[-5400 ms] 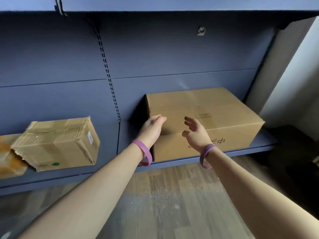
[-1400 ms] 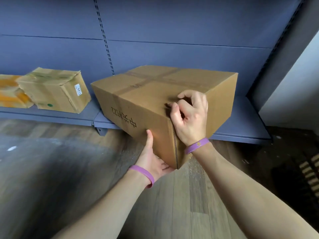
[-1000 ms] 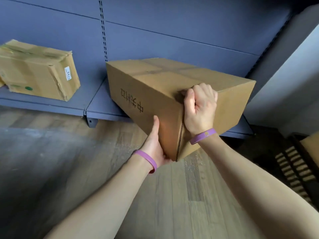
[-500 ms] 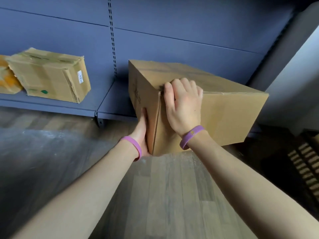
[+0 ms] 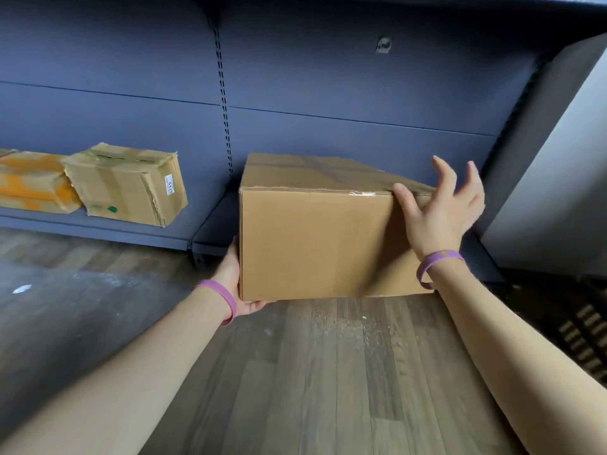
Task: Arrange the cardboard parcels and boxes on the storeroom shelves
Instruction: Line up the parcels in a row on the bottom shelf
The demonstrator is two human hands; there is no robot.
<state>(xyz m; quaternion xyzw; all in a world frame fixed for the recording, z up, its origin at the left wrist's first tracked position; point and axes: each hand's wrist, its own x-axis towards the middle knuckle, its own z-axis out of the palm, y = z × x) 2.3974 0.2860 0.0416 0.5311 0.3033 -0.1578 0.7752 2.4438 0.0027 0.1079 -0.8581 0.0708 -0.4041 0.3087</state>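
L hand props the box at its lower-left corner (fingers hidden, can't tell curl); R hand is splayed loose, thumb on top-right edge. Box end faces me, long axis running straight into the bottom shelf behind

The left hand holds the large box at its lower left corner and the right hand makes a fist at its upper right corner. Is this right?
Only the fist is wrong: in the head view the right hand at the upper right corner of the large box is open, fingers spread.
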